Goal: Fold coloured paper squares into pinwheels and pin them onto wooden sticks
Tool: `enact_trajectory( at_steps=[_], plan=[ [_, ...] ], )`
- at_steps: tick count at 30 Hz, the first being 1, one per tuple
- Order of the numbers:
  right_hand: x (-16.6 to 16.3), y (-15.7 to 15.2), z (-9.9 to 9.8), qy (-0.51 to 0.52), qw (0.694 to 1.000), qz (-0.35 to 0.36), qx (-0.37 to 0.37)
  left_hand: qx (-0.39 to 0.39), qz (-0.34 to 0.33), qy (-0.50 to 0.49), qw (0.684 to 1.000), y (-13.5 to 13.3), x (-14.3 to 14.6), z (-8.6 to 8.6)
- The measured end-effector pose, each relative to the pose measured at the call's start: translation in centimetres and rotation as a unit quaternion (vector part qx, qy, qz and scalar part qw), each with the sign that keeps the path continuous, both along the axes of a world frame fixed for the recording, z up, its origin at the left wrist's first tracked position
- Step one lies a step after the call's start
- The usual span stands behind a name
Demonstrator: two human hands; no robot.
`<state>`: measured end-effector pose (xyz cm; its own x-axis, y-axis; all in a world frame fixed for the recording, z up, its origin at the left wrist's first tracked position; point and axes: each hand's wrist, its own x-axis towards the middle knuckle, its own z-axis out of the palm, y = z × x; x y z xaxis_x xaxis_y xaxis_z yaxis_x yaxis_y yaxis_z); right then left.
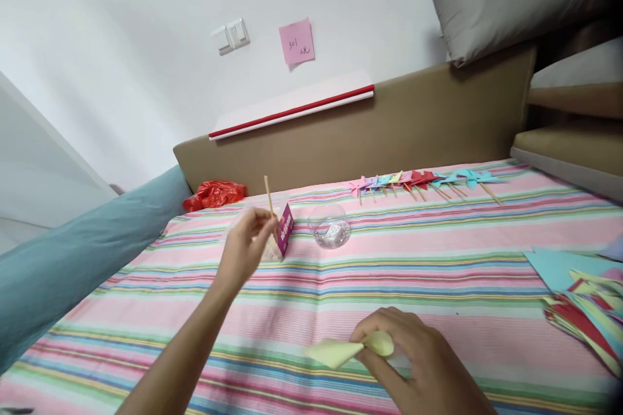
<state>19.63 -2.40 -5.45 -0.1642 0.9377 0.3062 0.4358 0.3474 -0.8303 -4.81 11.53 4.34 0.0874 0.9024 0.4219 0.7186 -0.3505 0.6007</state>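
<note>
Between the fingertips of my left hand (250,240) is a thin wooden stick (268,194), held nearly upright. Just behind that hand stands a small purple and white box (286,228), partly covered by my fingers. My right hand (409,353), low in the view, pinches a pale yellow folded paper pinwheel (335,353) at its middle, its blades curling to both sides. A clear round plastic tub (329,227) with small shiny pieces and a white packet inside sits beyond my hands, to the right of the box.
Several paper pinwheels on sticks (423,180) lie in a row at the back of the striped cloth (413,272). A pile of coloured paper (584,298) is at the right. A red plastic bag (214,195) rests by the brown headboard (302,149).
</note>
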Motion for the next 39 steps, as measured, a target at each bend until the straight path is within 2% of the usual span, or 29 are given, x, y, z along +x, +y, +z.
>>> enact_trajectory(
  at_steps=[2,4,6,8,11,15,20,24,28,34,39],
  plan=[
    [0.4,-0.6,1.3,0.073,0.997,0.013,-0.025,-0.015,-0.06,-0.053,0.997,-5.0,1.0,-1.4],
    [0.7,-1.3,2.5,0.152,0.987,0.042,-0.042,-0.056,-0.094,-0.175,0.979,-9.0,2.2,-3.2],
    [0.8,-1.8,3.4,0.229,0.97,0.075,-0.028,-0.074,-0.094,-0.232,0.965,-11.4,3.5,-5.0],
    [0.9,-2.1,3.9,0.28,0.957,0.075,0.003,-0.108,-0.075,-0.293,0.947,-12.7,4.7,-6.4],
    [1.1,-2.6,4.0,0.293,0.956,0.01,-0.005,-0.159,-0.08,-0.342,0.923,-13.6,6.0,-7.5],
    [1.4,-3.3,4.0,0.281,0.958,-0.036,-0.046,-0.175,-0.093,-0.327,0.924,-14.6,6.1,-7.4],
    [1.3,-3.8,4.2,0.265,0.963,-0.043,0.01,-0.202,-0.113,-0.313,0.921,-15.6,6.1,-7.4],
    [0.8,-3.6,4.2,0.232,0.969,-0.038,0.081,-0.171,-0.131,-0.3,0.929,-15.8,6.1,-7.7],
    [0.2,-3.2,4.1,0.219,0.969,-0.014,0.114,-0.134,-0.138,-0.273,0.943,-15.6,5.8,-7.6],
    [-0.7,-3.0,4.0,0.267,0.957,-0.038,0.104,-0.113,-0.122,-0.253,0.953,-15.7,5.7,-7.3],
    [-0.7,-3.2,4.3,0.264,0.958,-0.046,0.103,-0.087,-0.108,-0.235,0.962,-15.9,5.9,-7.7]
  ],
)
